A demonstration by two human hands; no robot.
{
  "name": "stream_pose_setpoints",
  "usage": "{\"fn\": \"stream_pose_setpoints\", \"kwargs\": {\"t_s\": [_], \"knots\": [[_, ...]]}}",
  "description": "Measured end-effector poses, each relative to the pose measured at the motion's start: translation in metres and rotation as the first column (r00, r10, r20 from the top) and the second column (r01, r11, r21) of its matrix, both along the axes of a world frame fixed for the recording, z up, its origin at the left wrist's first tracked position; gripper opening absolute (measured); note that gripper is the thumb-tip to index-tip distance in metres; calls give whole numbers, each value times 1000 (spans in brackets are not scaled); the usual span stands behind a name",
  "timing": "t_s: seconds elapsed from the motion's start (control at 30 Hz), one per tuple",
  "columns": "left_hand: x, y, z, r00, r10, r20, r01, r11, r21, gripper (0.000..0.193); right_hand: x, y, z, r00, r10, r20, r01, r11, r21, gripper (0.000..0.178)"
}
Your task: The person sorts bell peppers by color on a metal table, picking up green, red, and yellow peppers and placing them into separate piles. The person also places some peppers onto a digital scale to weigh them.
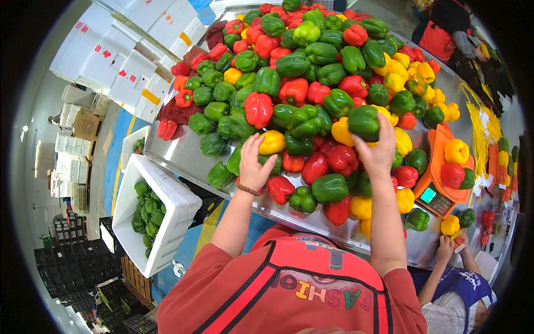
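A dark green pepper (363, 122) sits in the grip of the right hand (381, 146), over the near part of the heap on the metal table (179, 148). The fingers curl over its right side and the thumb lies low against it. It lies just left of that palm and well to the right of the left hand (255, 167), so the right is plainly nearer. The pepper is blocky, a little taller than wide in view — its stem end cannot be made out.

The left hand is half open, fingers and thumb parted, beside one yellow pepper (272, 142) whose long axis runs roughly left to right (whether the fingertips touch it, I cannot tell).

Counted: one pepper in the right hand; one orange scale (436, 161) to the right, bearing three peppers — one yellow (456, 151), one red (452, 175), one green (467, 179); one large white box (179, 200) at the left, tilted in view, with many green peppers inside. The heap's red, green and yellow peppers overlap too much to count.
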State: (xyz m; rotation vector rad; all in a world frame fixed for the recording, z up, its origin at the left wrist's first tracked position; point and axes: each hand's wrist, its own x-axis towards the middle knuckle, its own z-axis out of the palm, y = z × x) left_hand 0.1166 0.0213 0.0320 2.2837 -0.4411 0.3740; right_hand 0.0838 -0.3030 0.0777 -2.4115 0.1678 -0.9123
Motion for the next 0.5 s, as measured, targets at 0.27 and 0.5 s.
{"fn": "stream_pose_setpoints", "kwargs": {"t_s": [0.27, 0.5], "knots": [[65, -9, 22, 981, 121, 150, -136, 986, 95, 67, 9, -37, -25, 980, -125, -152, 135, 989, 59, 75], [151, -29, 29, 995, 95, -28, -86, 970, 226, 76, -6, 2, 3, 997, -73, -13, 71, 994, -86, 70]]}}
